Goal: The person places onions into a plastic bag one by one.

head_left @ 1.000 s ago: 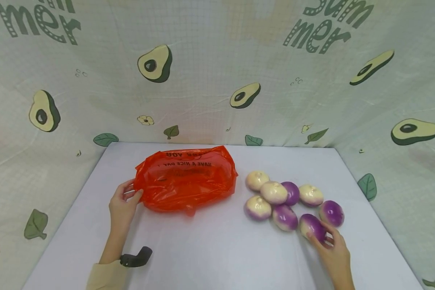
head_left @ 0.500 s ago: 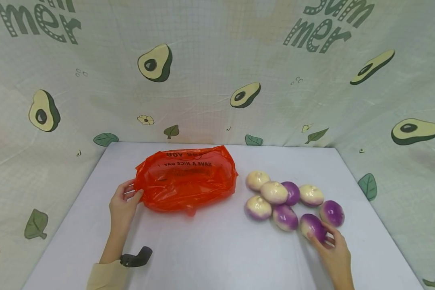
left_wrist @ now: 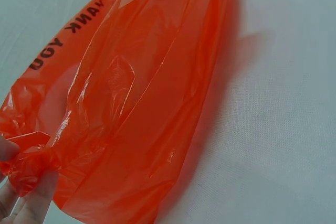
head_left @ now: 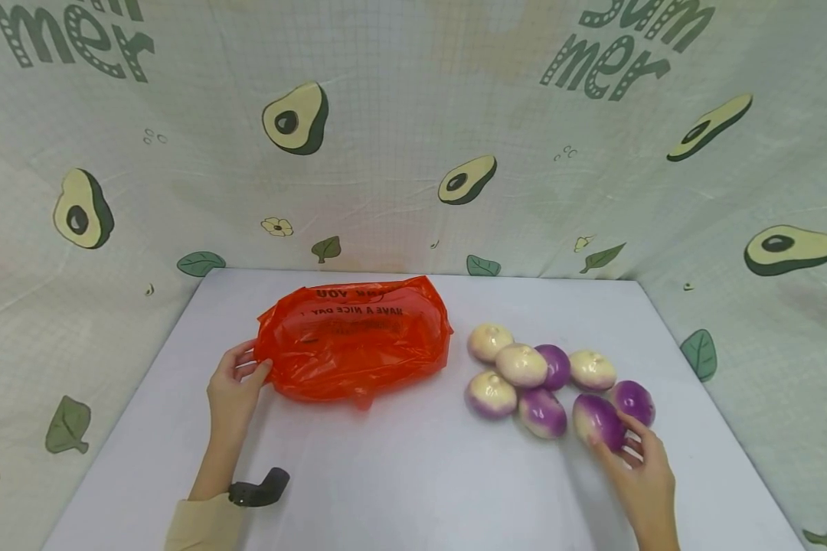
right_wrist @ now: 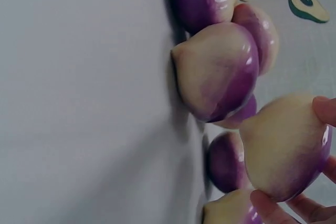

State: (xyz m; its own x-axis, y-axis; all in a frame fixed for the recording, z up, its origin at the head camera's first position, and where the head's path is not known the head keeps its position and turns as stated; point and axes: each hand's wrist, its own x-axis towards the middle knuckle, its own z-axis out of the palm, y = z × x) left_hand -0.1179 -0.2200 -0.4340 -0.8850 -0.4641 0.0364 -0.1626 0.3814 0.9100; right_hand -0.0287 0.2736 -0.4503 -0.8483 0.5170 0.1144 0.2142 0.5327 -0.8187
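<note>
On the left, my left hand (head_left: 236, 390) pinches the gathered left edge of a red plastic bag (head_left: 358, 337). The bag lies with its mouth held wide, and black lettering shows through it. The left wrist view shows crumpled plastic (left_wrist: 31, 169) between thumb and fingers. At the right, my right hand (head_left: 639, 467) holds a purple-and-white turnip (head_left: 597, 422) by its sides. In the right wrist view this turnip (right_wrist: 283, 150) is raised off the table, its pale pointed end facing away from the palm. Several more turnips (head_left: 542, 413) sit in a cluster just beyond.
The white table (head_left: 400, 474) ends at a hanging cloth (head_left: 386, 214) printed with avocados and leaves, at the back and both sides. A single turnip (head_left: 632, 404) sits close behind my right hand. A black wrist mount (head_left: 258, 490) juts from my left wrist.
My right hand has lifted the turnip and shifted slightly up and right in the head view. The left hand and the bag stay as they were.
</note>
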